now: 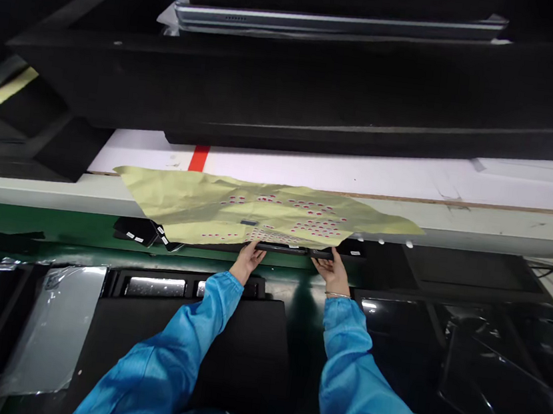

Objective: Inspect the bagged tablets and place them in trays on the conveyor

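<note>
Both of my hands reach forward in blue sleeves and grip a thin dark flat device (pixel 289 249) by its two ends. My left hand (pixel 248 260) closes on its left end and my right hand (pixel 332 269) on its right end. The device sits under the front edge of a crumpled yellow sheet (pixel 191 200) dotted with several small red stickers (pixel 317 227). The sheet drapes over the edge of a white shelf (pixel 485 185).
A black shelf (pixel 290 94) overhangs the white one, with a slim grey laptop-like device (pixel 339 26) on top. Below lie a green belt (pixel 27 222), black trays (pixel 239 343), silver bags (pixel 57 328) at left and glossy dark panels (pixel 498 368) at right.
</note>
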`<state>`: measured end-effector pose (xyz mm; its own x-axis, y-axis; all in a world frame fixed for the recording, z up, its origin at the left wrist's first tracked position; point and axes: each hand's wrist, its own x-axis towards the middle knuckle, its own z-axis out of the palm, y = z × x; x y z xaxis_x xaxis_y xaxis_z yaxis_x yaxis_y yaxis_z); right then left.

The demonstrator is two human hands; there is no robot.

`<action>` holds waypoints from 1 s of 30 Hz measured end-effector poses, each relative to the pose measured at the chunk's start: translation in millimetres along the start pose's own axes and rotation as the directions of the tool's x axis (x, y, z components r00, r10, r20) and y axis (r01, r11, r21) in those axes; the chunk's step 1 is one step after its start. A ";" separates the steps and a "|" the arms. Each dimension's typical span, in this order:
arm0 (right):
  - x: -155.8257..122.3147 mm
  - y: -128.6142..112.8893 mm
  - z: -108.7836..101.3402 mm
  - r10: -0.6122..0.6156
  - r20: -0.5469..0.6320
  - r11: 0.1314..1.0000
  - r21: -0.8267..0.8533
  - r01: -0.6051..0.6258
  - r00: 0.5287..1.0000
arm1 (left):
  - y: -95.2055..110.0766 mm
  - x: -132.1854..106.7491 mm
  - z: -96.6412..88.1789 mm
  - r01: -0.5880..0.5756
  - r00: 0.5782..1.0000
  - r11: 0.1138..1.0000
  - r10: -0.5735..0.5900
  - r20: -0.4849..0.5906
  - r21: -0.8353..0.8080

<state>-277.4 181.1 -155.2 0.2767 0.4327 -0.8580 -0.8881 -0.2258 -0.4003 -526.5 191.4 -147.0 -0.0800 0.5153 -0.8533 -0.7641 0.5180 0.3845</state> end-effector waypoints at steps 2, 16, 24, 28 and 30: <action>-2.3 2.2 1.1 -0.023 0.021 0.999 0.028 0.023 1.000 | 4.0 -8.0 -2.9 -0.009 1.000 0.999 0.008 0.025 0.054; -47.3 17.9 -22.6 -0.093 0.071 0.977 0.199 0.077 0.993 | 37.2 -33.1 -20.2 -0.212 0.961 0.933 0.145 0.235 0.290; -91.9 50.4 -38.0 -0.084 0.142 0.981 0.187 0.056 0.986 | 87.6 -85.9 -70.0 -0.386 0.902 0.809 0.230 0.365 0.444; -115.0 53.7 -35.2 -0.163 0.180 0.976 0.173 0.132 0.970 | 140.1 -84.3 -118.8 -0.413 0.911 0.736 0.339 0.237 0.536; -127.5 54.5 -36.7 -0.220 0.191 0.967 0.171 0.189 0.957 | 166.6 -73.9 -141.6 -0.400 0.901 0.724 0.424 0.094 0.562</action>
<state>-347.7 81.7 -79.5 0.3903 0.6304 -0.6710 -0.8693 0.0123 -0.4941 -738.6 142.9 -69.7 -0.3363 0.7480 -0.5722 -0.1615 0.5528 0.8175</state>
